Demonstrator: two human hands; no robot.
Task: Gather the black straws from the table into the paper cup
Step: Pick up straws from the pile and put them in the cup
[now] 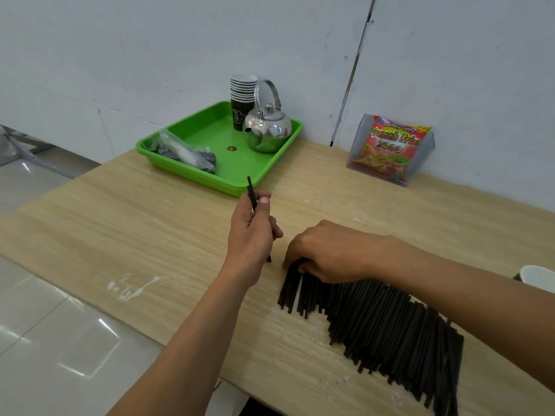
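Beyond the left grip [250, 232], at the far side of the table [120, 235], a green tray [210, 130] is carrying a steel kettle [267, 130] and a stack of cups [242, 97]. The left grip is holding one black straw [250, 190], which is standing nearly upright, its top sticking out above the thumb. Just to its right, the right grip [330, 253] is lying palm down, its fingers and thumb curling on the far ends of the row of black straws [390, 319]. The row is lying flat on the table, spreading from under this grip toward the near right. Further right of this grip, behind the forearm, the paper cup [537, 277] is showing only its white rim.
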